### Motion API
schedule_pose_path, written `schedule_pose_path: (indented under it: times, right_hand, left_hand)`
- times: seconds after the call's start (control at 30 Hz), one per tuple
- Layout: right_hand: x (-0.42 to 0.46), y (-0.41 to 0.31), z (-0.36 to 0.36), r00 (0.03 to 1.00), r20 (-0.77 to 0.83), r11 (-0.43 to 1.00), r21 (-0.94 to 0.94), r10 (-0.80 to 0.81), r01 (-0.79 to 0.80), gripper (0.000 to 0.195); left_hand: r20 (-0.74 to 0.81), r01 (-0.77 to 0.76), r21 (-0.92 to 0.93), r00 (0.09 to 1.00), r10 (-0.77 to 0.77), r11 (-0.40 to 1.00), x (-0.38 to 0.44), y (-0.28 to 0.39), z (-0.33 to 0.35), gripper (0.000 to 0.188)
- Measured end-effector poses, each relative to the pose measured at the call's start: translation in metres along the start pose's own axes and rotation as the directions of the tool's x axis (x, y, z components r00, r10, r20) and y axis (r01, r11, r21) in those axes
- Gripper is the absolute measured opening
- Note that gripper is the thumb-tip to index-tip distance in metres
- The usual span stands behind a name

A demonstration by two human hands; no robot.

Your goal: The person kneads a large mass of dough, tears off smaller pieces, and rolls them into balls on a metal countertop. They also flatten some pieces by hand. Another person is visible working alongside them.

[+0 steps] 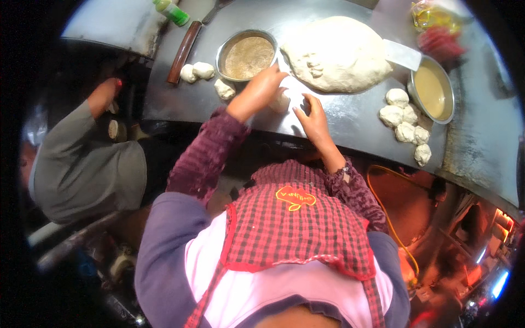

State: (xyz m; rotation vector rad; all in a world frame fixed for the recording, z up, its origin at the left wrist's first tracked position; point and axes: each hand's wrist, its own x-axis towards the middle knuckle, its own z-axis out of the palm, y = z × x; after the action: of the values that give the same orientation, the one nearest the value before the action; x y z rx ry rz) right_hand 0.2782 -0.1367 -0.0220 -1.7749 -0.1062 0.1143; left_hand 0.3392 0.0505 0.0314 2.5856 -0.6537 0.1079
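My left hand (262, 91) is at the near right rim of a metal bowl (219, 61) with brown, grainy-looking contents. A blurred dough piece (280, 102) shows just under its fingers; whether they grip it is unclear. Slightly to the right, my right hand (315, 119) hovers near the metal worktop (262, 119), fingers apart and holding nothing. Beyond both hands lies a large mass of white dough (340, 53). Small dough balls (203, 70) sit left of the bowl, and another dough piece (225, 89) rests against its near side. Several more dough balls (391, 115) are grouped at right.
A bowl of yellowish liquid (430, 88) stands tilted-looking at right, a pale flat scraper (404, 55) between it and the dough. A dark wooden rod (184, 53) and green bottle (174, 14) are at left. Yellow packet (434, 16), red item (439, 44), co-worker's hand (104, 95).
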Motion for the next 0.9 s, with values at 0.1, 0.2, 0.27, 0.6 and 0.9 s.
schedule_pose_path:
  times: [0.1, 0.2, 0.27, 0.6, 0.9]
  right_hand:
    - [-0.014, 0.033, 0.016, 0.99, 0.107, 0.973, 0.201, 0.097, -0.117, 0.047]
    - [-0.017, 0.034, 0.027, 0.967, 0.233, 0.952, 0.258, 0.105, -0.165, 0.041]
    - [-0.028, 0.028, -0.002, 0.947, 0.208, 0.938, 0.193, 0.246, -0.286, 0.037]
    - [-0.055, 0.027, -0.034, 0.913, 0.223, 0.866, 0.302, 0.342, -0.398, 0.022]
    - [-0.029, 0.09, -0.167, 0.607, -0.787, 0.812, -0.421, -0.106, -0.404, 0.062]
  left_hand:
    - [0.067, 0.163, -0.088, 0.985, -0.157, 0.983, -0.053, -0.001, 0.029, 0.011]
    - [0.022, 0.172, -0.067, 0.985, -0.17, 0.983, -0.045, -0.011, 0.034, 0.003]
    - [0.029, 0.135, -0.083, 0.991, -0.133, 0.987, -0.044, 0.006, 0.014, 0.008]
    - [-0.363, 0.221, -0.25, 0.881, -0.303, 0.943, -0.071, -0.026, 0.031, 0.024]
    - [-0.358, 0.482, 0.128, 0.837, -0.413, 0.867, -0.078, -0.073, -0.044, 0.056]
